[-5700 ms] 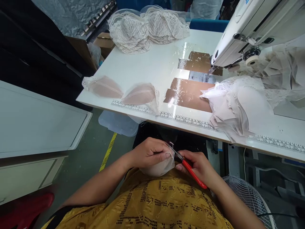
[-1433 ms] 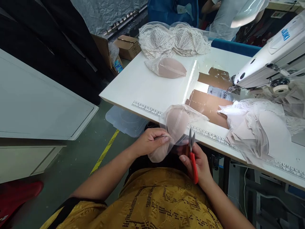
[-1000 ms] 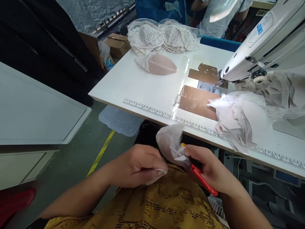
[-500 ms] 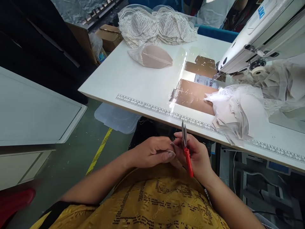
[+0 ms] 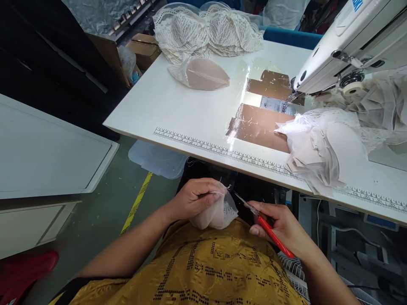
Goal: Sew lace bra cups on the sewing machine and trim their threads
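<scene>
My left hand [image 5: 197,199] pinches a pale, sheer lace-edged bra cup piece [image 5: 214,214] near its top edge, in front of my body below the table. Short loose threads stick out where the fabric edge meets my fingers. My right hand [image 5: 280,224] is closed around red-handled scissors [image 5: 275,238]. Their metal blades point up and left, the tip close to the fabric's upper right edge but apart from it. The fabric hangs down, and part of it is hidden behind my left fingers.
A white sewing machine [image 5: 337,46] stands on the white table [image 5: 190,110] at right. Beside its needle lies a pile of pale cup pieces [image 5: 321,156]. Stacked white lace [image 5: 206,31] and a beige cup [image 5: 206,74] lie at the back. A printed ruler [image 5: 216,148] runs along the front edge.
My right hand has moved right and down, away from my left hand, and the scissors now tilt toward the fabric. More of the cup piece shows, hanging from my left hand.
</scene>
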Available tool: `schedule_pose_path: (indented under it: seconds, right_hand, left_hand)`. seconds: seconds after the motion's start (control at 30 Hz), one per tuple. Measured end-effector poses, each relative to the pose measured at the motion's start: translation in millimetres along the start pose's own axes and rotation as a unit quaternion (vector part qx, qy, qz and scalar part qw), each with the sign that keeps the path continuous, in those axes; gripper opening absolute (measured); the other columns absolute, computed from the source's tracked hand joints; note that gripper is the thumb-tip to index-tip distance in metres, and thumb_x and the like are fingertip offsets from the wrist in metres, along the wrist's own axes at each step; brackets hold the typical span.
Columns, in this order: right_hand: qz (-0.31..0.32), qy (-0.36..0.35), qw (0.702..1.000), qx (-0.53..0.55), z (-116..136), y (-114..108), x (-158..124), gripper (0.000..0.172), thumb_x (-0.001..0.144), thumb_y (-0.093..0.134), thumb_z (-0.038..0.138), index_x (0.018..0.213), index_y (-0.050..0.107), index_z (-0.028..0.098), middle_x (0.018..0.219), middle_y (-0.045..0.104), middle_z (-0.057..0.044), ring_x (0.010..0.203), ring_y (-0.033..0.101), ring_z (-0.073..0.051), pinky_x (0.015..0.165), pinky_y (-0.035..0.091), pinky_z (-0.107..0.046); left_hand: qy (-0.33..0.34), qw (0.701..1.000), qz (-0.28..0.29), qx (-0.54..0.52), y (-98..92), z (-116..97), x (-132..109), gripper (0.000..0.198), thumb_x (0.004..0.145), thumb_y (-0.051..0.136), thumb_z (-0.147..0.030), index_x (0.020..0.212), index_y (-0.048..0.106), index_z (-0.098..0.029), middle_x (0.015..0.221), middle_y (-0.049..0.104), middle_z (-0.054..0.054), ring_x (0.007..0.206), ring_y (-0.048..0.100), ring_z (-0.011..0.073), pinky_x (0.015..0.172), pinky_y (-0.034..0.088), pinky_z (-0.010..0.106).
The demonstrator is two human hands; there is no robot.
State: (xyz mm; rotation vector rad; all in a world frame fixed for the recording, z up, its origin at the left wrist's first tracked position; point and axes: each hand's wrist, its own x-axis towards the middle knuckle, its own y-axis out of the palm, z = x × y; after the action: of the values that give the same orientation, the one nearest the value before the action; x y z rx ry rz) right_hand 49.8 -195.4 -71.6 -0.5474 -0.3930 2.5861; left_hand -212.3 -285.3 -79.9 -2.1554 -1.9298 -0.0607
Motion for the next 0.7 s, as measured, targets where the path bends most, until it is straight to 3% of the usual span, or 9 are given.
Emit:
schedule_pose_path:
  seconds: [0.1,0.23,0.5,0.7]
  right_hand:
    - [0.033,0.026,0.999,0.011,3,3,1,0.028,0.082,0.068,0.039,0.104,0.067,0.022,0.068,0.051,0.004,0.062,0.045,-0.012,0.057,0.038,-0.022]
    - [0.05,0.012,0.999,0.003,8,4,9,0.028,0.081,0.069,0.038,0.104,0.067,0.022,0.072,0.055,0.004,0.064,0.047,-0.012,0.058,0.037,-0.021]
    - [0.014,-0.043,0.997,-0.059,15,7,21,0.04,0.081,0.069,0.04,0.118,0.062,0.025,0.099,0.069,-0.001,0.086,0.063,-0.018,0.074,0.045,-0.024]
    - [0.002,-0.056,0.994,-0.099,17,8,23,0.045,0.079,0.071,0.042,0.118,0.061,0.023,0.097,0.068,-0.003,0.082,0.062,-0.018,0.074,0.045,-0.026]
  left_hand:
    - [0.018,1.0,-0.004,0.005,0.4,0,1,0.019,0.091,0.054,-0.013,0.101,0.071,-0.014,0.098,0.07,0.011,0.093,0.066,0.0192,0.083,0.055,0.03]
    - [0.036,0.999,-0.001,0.029,2.7,-2,2,0.019,0.09,0.055,-0.011,0.101,0.07,-0.015,0.097,0.071,0.01,0.094,0.066,0.0191,0.084,0.055,0.03]
    - [0.026,0.998,0.024,0.042,6.2,-8,2,0.019,0.09,0.054,-0.012,0.101,0.071,-0.013,0.096,0.07,0.011,0.088,0.066,0.0168,0.078,0.054,0.026]
    - [0.027,0.998,0.025,0.041,7.5,-7,2,0.019,0.09,0.055,-0.012,0.1,0.071,-0.014,0.097,0.071,0.01,0.089,0.066,0.0165,0.078,0.054,0.025]
